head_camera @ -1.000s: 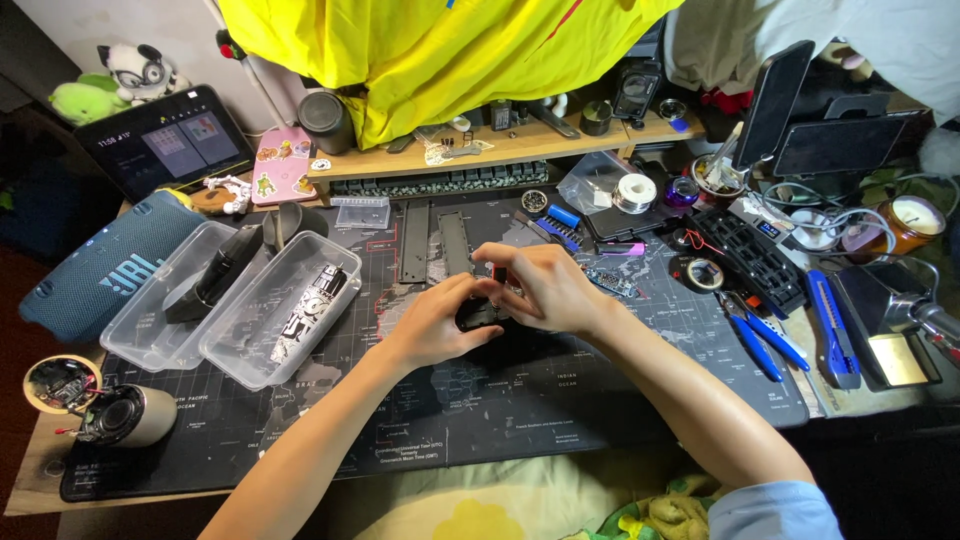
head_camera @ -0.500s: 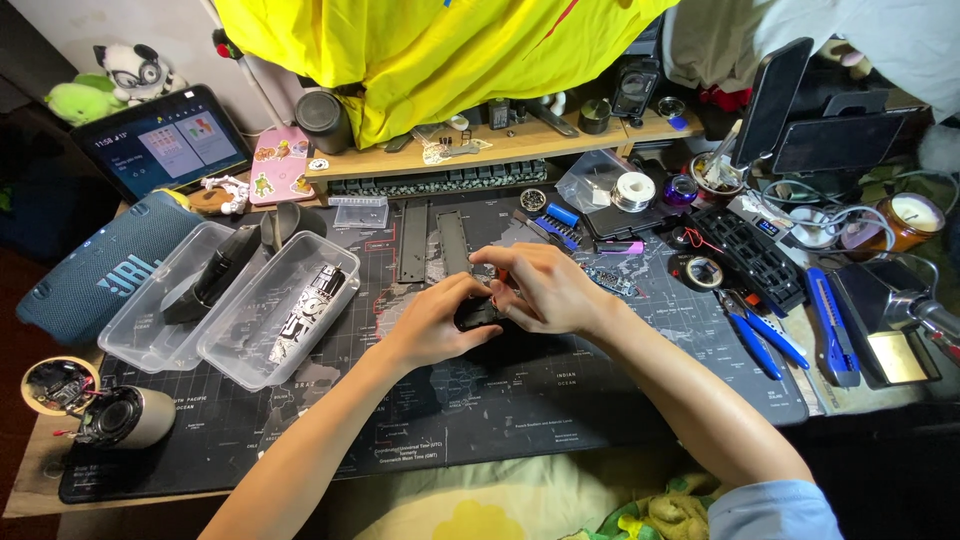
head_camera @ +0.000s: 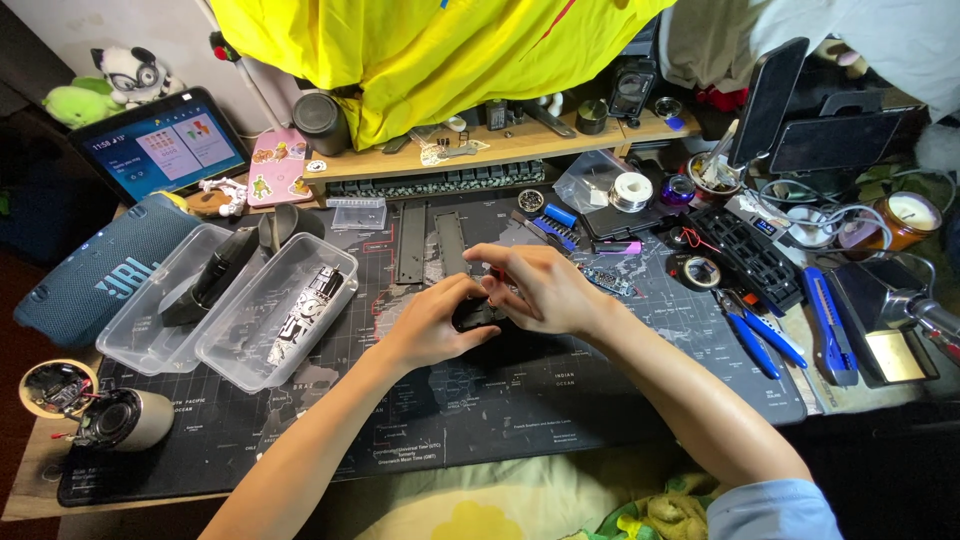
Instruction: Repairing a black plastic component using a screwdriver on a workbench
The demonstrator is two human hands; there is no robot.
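Both my hands meet over the middle of a dark desk mat (head_camera: 480, 410) printed with a map. My left hand (head_camera: 432, 322) grips a small black part (head_camera: 474, 317) from the left side. My right hand (head_camera: 535, 288) curls over the same part from above and the right, fingers bent down onto it. Most of the part is hidden under my fingers. Two flat dark strips (head_camera: 428, 244) lie on the mat just beyond my hands.
Two clear plastic tubs (head_camera: 232, 300) holding dark parts stand at left, beside a blue speaker (head_camera: 95, 270). Blue-handled pliers (head_camera: 755, 335), a utility knife (head_camera: 830, 325) and a black bit tray (head_camera: 755, 255) lie at right. A tablet (head_camera: 160, 140) leans at back left.
My hands stay on the small black part, with only slight shifts of the fingers. Nothing else has moved.
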